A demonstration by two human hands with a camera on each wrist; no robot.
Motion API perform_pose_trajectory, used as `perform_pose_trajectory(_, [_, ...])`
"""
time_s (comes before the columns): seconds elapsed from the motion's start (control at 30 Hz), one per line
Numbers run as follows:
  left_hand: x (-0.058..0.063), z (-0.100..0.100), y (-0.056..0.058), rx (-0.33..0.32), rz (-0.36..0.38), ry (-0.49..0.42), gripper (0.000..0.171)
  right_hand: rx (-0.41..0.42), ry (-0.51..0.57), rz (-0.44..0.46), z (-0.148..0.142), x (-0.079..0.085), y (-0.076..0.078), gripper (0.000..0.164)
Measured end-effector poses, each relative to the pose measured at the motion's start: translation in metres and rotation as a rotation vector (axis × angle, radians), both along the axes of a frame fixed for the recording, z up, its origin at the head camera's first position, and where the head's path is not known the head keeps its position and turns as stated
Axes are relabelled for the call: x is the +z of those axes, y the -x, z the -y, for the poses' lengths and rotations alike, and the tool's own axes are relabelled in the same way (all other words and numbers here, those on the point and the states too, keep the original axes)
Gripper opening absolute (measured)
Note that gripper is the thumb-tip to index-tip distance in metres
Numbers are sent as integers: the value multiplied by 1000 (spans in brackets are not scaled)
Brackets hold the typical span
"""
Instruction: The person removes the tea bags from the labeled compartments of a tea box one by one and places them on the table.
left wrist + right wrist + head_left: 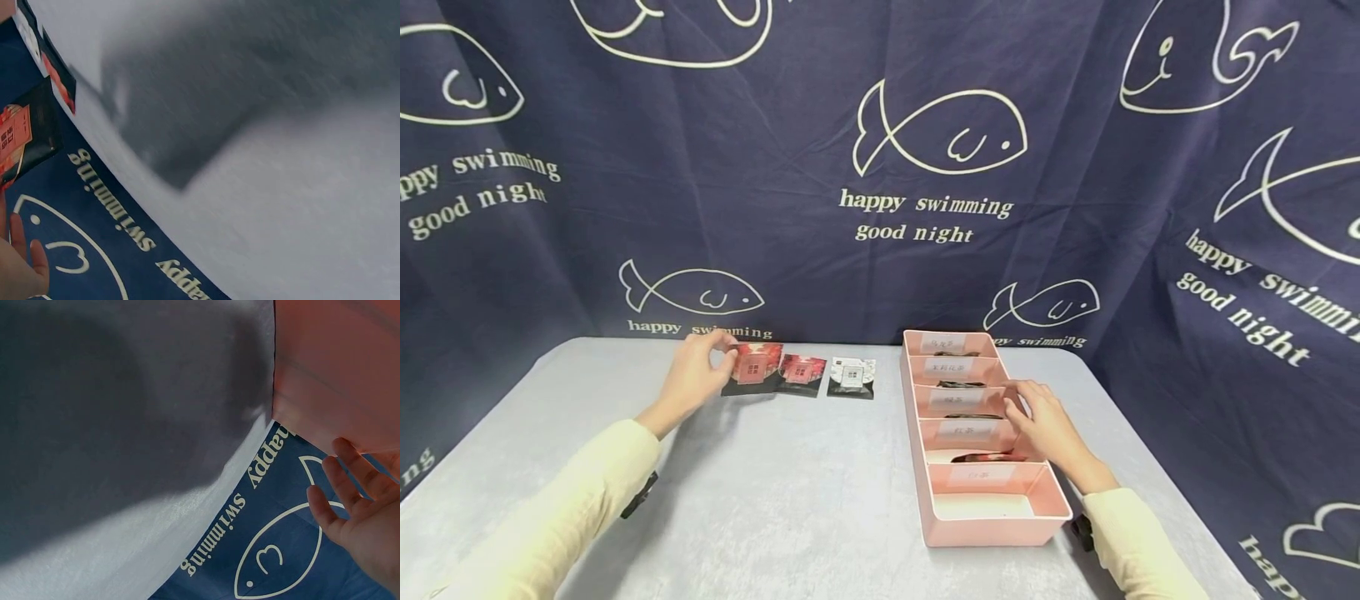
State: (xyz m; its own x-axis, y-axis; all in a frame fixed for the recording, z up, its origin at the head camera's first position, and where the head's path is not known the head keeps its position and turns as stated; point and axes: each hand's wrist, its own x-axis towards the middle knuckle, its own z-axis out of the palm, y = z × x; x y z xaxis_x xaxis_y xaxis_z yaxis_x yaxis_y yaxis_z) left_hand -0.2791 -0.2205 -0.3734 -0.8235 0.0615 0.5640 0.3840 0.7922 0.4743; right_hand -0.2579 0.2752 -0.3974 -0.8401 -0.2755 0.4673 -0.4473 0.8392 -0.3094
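My left hand [694, 375] pinches a black-and-red tea sachet [752, 369] by its left edge at the back of the table. In the left wrist view that sachet [25, 134] stands raised beyond the fingertips. A smaller red-and-black sachet [802, 375] lies just to its right, and a white-and-black sachet [851, 378] sits farther right. At the right stands a long pink divided box [1000, 531] with paper labels. My right hand [1045, 421] rests at the box's right rim, its fingers loosely bent; the right wrist view shows several fingers beside the outer wall.
Dark sachets lie in several of the box's compartments, among them a red-and-black one [988, 457] second from the front. The front compartment shows its bare floor. A dark blue cloth [805, 208] with fish drawings hangs behind the grey table [790, 500].
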Motion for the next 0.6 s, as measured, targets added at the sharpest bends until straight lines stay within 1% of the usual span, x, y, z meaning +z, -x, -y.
perform_pose_trajectory(0.2, [-5, 10, 3, 41, 72, 4, 13, 1, 13, -8, 0, -2, 0, 27])
perform_pose_trajectory(0.4, [-8, 16, 7, 50, 99, 8, 15, 0, 24, -14, 0, -3, 1, 26])
perform_pose_trajectory(0.6, [-11, 21, 10, 58, 120, 18, 17, -1, 25, 3, -1, -3, 1, 26])
